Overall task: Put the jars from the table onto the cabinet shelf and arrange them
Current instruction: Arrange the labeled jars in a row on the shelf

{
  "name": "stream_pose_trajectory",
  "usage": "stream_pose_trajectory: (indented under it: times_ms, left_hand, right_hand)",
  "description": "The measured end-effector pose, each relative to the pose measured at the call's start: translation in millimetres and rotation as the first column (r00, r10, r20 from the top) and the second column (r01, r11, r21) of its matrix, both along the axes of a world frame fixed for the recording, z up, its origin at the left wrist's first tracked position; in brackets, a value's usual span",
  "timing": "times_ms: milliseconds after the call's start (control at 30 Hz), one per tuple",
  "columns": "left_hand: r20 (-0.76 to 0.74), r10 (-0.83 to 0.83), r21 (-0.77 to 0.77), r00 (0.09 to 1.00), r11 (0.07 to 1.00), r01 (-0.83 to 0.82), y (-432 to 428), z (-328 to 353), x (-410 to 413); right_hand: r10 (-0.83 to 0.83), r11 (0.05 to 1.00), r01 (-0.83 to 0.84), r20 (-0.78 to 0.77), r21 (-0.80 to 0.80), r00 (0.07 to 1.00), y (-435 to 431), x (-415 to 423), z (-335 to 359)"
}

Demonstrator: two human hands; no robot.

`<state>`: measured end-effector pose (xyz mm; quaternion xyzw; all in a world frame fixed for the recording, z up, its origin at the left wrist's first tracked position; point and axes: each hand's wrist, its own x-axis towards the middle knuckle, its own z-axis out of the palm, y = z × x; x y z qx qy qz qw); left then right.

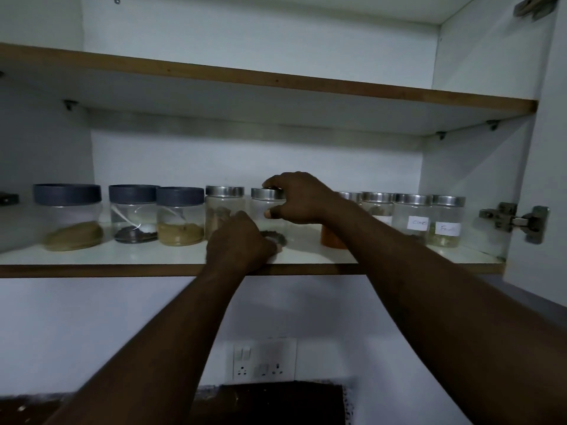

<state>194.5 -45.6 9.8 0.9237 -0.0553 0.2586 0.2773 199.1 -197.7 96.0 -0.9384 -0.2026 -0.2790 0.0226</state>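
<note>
Domestic kitchen, shown by a white wall cabinet with wood-edged shelves, a row of spice jars, some hand-labelled, a switched socket mounted below

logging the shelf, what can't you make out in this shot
Head view only:
Orange jar: lid and label hidden behind the right forearm.
Jar being held: contents covered by the left hand and right hand.
Left hand's fingers: hidden by its own back, so grip unclear.
Jar labels at right: too small and dim to read.

Jars stand in one row — along the shelf.
</note>
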Motion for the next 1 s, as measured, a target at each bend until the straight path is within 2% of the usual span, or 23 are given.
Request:
stream_pose_trajectory:
  times_ms: [100,233,400,500,600,867,1000]
  left_hand:
    - [-0.084,-0.052,0.029,0.995,0.998,0.054,-12,4,6]
    - [-0.209,-0.137,-0.064,0.968,0.99,0.126,-36,13,14]
    - [-0.294,-0.236,-0.161,0.926,0.967,0.195,-46,21,27]
    - [-0.269,-0.306,-0.172,0.913,0.948,0.267,-43,24,34]
    - [-0.239,-0.341,-0.265,0.909,0.924,0.276,-42,22,40]
    - [-0.221,-0.436,-0.296,0.873,0.882,0.366,-42,20,37]
    - [-0.206,-0.427,-0.382,0.881,0.863,0.329,-46,19,39]
  right_hand:
    - [-0.042,0.999,0.043,0.06,-0.016,0.997,-10,-8,8]
    - [-0.03,0.999,0.028,0.089,0.027,0.996,-30,-21,15]
    - [-0.003,0.996,-0.005,0.087,0.09,0.996,-52,-30,12]
    - [0.011,0.988,-0.02,0.061,0.15,0.998,-62,-29,7]
    - [0.027,0.977,-0.034,0.037,0.208,0.999,-63,-27,4]
    - [0.017,0.978,-0.032,0.071,0.205,0.997,-53,-27,9]
    - [-0.025,0.978,0.007,0.085,0.208,0.996,-44,-23,10]
